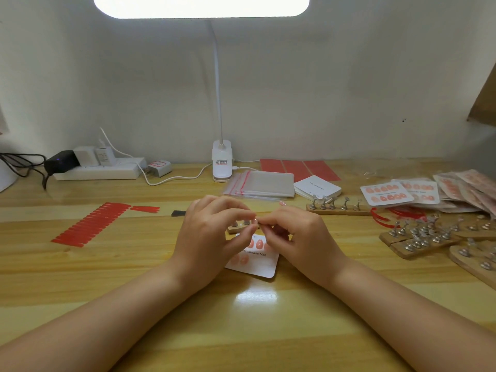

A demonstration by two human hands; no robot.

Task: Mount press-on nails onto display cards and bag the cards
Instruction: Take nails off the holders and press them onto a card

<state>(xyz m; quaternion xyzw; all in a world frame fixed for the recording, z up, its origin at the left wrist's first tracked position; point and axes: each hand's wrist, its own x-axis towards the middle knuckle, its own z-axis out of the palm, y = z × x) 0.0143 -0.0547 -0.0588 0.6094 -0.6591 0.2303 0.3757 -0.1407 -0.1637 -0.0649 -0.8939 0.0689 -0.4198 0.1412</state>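
Head view gives us the display card [261, 264] flat on the wooden counter [268, 331], near the middle, partly hidden beneath our hands; it is printed "Handmade Nail" and carries pink press-on nails [259, 243] in an upper row and two more lower left. Above it our left hand [212, 232] and right hand [298, 234] meet fingertip to fingertip, fingers curled, pinching some tiny thing between them that is too small for us to name. Just behind the fingers a small wooden nail stand [239, 226] with metal holders peeks out. Farther back lie a stack of clear zip bags [261, 183] with red seals, a pile of blank cards [318, 187] beside it, and red adhesive sheets [300, 169] against the wall. To the right stands another wooden stand [339, 206] with metal pegs, then finished cards [386, 194] with nails, bagged cards [467, 189] beyond them, and a heap of more stands [432, 236]. To the left lies a row of red strips [90, 224]. At the back a clip lamp [222, 161] rises, with a white power strip [99, 170] to its left.
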